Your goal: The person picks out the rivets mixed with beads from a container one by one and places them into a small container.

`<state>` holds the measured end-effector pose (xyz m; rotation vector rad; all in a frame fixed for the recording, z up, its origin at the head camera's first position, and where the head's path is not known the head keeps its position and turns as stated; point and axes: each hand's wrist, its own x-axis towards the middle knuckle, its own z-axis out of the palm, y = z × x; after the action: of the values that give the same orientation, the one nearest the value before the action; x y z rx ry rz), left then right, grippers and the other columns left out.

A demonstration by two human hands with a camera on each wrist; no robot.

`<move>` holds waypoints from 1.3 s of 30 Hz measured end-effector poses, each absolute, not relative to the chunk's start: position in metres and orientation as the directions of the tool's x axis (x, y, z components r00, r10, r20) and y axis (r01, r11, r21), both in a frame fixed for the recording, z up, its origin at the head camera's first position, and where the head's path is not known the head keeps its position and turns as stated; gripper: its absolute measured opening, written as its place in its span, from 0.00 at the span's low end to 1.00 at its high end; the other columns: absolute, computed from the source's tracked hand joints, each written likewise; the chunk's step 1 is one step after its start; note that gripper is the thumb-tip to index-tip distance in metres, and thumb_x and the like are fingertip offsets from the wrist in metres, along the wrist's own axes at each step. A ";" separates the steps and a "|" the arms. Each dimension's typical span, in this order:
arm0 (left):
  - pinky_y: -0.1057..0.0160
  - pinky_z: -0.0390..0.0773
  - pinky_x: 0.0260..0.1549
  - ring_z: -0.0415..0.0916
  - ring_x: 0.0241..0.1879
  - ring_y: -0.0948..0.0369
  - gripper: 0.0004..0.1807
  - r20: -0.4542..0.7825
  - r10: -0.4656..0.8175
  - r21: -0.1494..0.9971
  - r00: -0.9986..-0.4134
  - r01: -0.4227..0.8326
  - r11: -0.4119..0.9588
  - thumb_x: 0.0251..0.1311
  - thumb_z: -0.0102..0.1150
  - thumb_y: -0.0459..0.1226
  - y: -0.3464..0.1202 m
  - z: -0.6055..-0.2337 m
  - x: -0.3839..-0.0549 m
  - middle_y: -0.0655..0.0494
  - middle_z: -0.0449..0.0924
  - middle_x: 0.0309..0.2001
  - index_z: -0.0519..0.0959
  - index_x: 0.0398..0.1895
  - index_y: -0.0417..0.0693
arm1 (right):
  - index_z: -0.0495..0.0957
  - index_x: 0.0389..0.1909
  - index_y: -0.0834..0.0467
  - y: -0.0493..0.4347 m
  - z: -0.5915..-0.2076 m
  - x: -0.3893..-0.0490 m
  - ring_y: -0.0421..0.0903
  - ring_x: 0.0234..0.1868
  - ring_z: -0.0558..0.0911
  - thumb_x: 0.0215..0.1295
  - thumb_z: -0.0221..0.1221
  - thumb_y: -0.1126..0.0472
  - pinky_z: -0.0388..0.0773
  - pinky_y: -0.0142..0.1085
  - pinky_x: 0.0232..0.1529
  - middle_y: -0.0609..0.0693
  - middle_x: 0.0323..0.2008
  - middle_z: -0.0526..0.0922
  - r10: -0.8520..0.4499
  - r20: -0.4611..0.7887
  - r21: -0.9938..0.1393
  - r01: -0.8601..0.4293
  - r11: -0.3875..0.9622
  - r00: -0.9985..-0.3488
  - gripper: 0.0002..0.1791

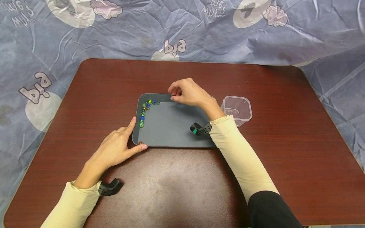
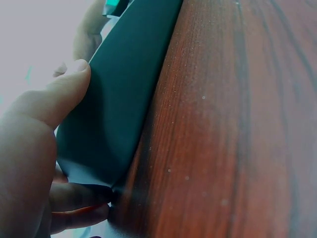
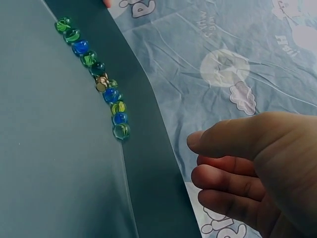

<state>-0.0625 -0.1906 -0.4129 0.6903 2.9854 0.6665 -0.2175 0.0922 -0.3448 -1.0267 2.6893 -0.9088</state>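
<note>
1. Grey tray [image 1: 171,129]: laid flat on the table [image 1: 285,152], long axis running from left to right before the person; this is taken as the landmark.
2. Marbles [image 1: 143,114]: found inside the tray, in an L that follows its left wall, turns at the far-left corner and runs a short way along its far wall. Green, blue and yellow tints are noted.
3. Gold piece [image 3: 102,82]: lodged among the marbles near the tray's far-left corner; its exact form cannot be told.
4. Brown piece [image 1: 140,142]: sited alone in the tray's near-left corner, just beside the left thumb.
5. Left hand [image 1: 114,145]: spread across the tray's near-left corner, index finger at the left wall and thumb at the near wall; the corner is touched, not clenched.
6. Right hand [image 1: 189,91]: held raised at the tray's far wall, fingers loosely bent; nothing is seen in it, so it is judged released. From it, the marbles lie leftward, the far-wall leg being closest. The left-wall leg is nearer to the left hand, but outside the wall.
7. Clear tub [image 1: 240,122]: placed just beside the tray's right end.
</note>
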 end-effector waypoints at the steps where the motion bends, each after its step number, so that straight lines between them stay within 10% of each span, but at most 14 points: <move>1: 0.43 0.73 0.51 0.76 0.53 0.41 0.57 0.087 0.421 0.406 -0.903 0.418 0.812 0.57 0.64 0.61 -0.191 -0.413 -0.062 0.31 0.75 0.58 0.50 0.77 0.34 | 0.85 0.44 0.65 0.091 -0.344 -0.217 0.45 0.34 0.83 0.61 0.65 0.68 0.78 0.34 0.40 0.53 0.36 0.86 -0.642 0.091 -0.574 -0.567 0.591 -0.761 0.10; 39: 0.43 0.73 0.53 0.76 0.55 0.43 0.57 0.106 0.432 0.406 -0.896 0.435 0.803 0.57 0.63 0.62 -0.194 -0.415 -0.064 0.33 0.75 0.59 0.50 0.76 0.34 | 0.83 0.46 0.65 0.045 -0.351 -0.229 0.46 0.38 0.81 0.61 0.62 0.69 0.77 0.36 0.44 0.55 0.36 0.84 -0.745 -0.044 -0.475 -0.642 0.601 -0.666 0.12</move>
<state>-0.0641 -0.1937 -0.4148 0.7192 2.9912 0.6775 -0.2287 0.0450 -0.3511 -1.1431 2.5920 -0.6294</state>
